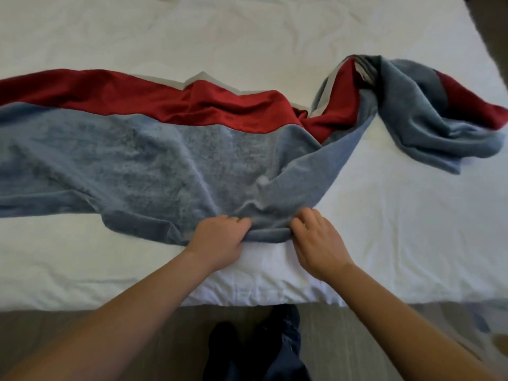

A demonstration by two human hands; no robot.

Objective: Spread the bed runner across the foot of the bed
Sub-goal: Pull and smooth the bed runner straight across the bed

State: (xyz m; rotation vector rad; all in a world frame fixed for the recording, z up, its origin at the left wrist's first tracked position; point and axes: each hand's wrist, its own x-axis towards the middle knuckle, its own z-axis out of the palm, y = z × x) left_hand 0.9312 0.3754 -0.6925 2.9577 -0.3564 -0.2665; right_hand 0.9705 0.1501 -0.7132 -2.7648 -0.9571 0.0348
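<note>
Left hand [217,237] and right hand [319,243], two, on one bed runner [137,155].

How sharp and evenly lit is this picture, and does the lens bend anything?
Head view: soft even light, no glare on the white bed sheet; blue and red fabric bed runner fairly sharp; left hand and right hand cast faint shadows; wide lens bows the bed's near edge; floor at the bottom looks blurred.
</note>
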